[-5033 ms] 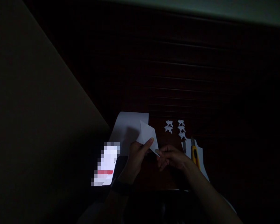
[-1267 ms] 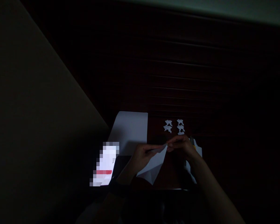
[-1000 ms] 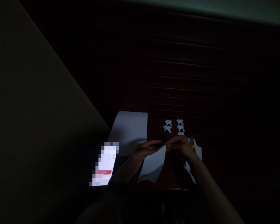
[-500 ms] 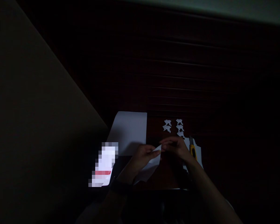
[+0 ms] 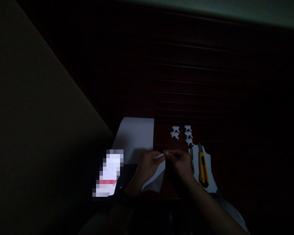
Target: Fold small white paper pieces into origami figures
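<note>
A white sheet of paper (image 5: 158,178) hangs from my hands above the dark table, bent over near its top edge. My left hand (image 5: 150,163) pinches that sheet by its upper edge between thumb and fingers. At the sheet's upper right corner, the thumb and fingertips of my right hand (image 5: 179,160) are closed on the paper, close to the left fingertips. Small folded white paper figures (image 5: 188,133) lie in two columns beyond my right hand. Dim light hides the finer creases.
A larger white sheet (image 5: 137,138) lies at the back left, with a bright blurred phone screen (image 5: 109,173) in front of it. To the right, a yellow box cutter (image 5: 203,169) rests on white paper pieces (image 5: 212,173). A plain wall (image 5: 39,114) rises at left.
My right hand has come down and left, changing from loosely extended fingers to a pinch at the sheet's corner. The box cutter and paper beneath it show more fully now.
</note>
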{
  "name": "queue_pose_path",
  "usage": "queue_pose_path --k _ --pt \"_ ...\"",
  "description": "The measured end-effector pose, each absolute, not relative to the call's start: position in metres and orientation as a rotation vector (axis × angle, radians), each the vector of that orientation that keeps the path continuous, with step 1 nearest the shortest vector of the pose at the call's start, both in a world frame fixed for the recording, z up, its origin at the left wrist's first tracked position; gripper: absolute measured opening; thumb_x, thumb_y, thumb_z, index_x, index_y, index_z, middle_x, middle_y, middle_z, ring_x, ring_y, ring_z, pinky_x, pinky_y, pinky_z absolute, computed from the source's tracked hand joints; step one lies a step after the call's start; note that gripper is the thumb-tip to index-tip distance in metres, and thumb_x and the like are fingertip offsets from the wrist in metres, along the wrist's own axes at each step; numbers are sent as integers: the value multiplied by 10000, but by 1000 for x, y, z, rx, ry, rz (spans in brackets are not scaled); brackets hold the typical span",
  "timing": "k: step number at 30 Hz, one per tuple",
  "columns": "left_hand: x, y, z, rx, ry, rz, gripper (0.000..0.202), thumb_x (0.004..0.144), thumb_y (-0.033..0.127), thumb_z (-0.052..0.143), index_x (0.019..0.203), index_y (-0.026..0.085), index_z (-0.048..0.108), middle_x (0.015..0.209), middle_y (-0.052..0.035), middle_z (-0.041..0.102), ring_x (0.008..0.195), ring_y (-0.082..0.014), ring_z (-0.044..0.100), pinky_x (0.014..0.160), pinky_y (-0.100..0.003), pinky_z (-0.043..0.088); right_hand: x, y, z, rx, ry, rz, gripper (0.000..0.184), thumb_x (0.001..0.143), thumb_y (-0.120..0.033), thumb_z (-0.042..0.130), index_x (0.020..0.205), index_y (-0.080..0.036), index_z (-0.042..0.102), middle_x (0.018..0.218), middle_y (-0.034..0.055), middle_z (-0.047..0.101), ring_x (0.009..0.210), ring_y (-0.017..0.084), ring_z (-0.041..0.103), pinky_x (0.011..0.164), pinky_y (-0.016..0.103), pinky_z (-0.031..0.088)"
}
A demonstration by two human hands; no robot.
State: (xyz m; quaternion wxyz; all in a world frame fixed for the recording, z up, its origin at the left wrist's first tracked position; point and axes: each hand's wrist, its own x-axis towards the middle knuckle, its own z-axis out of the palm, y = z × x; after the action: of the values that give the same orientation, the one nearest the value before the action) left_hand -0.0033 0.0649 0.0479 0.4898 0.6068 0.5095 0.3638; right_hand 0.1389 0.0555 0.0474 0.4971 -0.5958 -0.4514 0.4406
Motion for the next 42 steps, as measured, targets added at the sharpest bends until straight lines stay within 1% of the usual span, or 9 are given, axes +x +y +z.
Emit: queue_pose_path --k 7,14,18,21,25,28,32,35,42 --pt "-1 65 47 1493 1230 887 242 750 347 600 684 124 667 616 -3 605 563 -114 493 511 -208 332 136 53 42 -1408 -1014 1062 258 679 -398 691 743 -149 709 717 70 700 657 195 623 600 276 462" --pt "-1 65 47 1429 1197 881 257 732 349 619 624 116 639 563 16 547 534 -101 453 497 -208 310 135 53 35 -1338 -896 1179 253 669 -390 708 737 -146 704 707 69 699 615 177 610 572 269 454" --pt "-2 65 51 1349 1154 842 285 700 382 646 620 109 641 580 1 562 557 -114 479 520 -218 333 135 54 33 -1264 -823 1281 251 651 -376 727 746 -145 705 692 65 694 583 167 602 554 271 453" --pt "-5 66 55 1302 1121 804 299 681 396 662 652 98 660 609 -20 587 580 -128 501 534 -226 346 135 56 34 -1239 -791 1334 251 629 -368 746 727 -141 705 672 63 689 561 163 595 532 268 449" --pt "-9 67 53 1283 1085 738 293 686 390 661 684 97 668 617 -23 592 569 -122 495 524 -222 338 137 57 33 -1272 -822 1330 274 615 -385 751 711 -134 698 635 61 679 518 155 578 507 267 435" --pt "-12 67 50 1286 1099 715 281 672 380 675 686 100 665 610 -18 587 548 -113 481 503 -216 320 138 58 31 -1300 -865 1331 293 615 -407 745 700 -131 692 637 67 679 525 162 582 507 268 431" --pt "-12 67 50 1290 1118 728 259 651 362 693 624 109 644 580 5 566 518 -98 459 478 -212 285 138 59 29 -1305 -895 1331 314 621 -434 732 692 -131 690 633 66 677 525 161 578 504 266 424" --pt "-11 66 53 1288 1122 739 255 638 354 704 582 118 625 551 19 549 509 -94 455 476 -212 280 139 59 29 -1309 -935 1327 313 633 -439 721 699 -134 694 653 69 684 562 170 593 534 269 430" --pt "-8 65 52 1290 1166 756 292 613 388 717 563 124 603 502 41 502 471 -83 421 456 -208 263 139 59 29 -1334 -1035 1250 292 693 -427 672 703 -135 683 641 54 664 556 147 565 529 251 412"
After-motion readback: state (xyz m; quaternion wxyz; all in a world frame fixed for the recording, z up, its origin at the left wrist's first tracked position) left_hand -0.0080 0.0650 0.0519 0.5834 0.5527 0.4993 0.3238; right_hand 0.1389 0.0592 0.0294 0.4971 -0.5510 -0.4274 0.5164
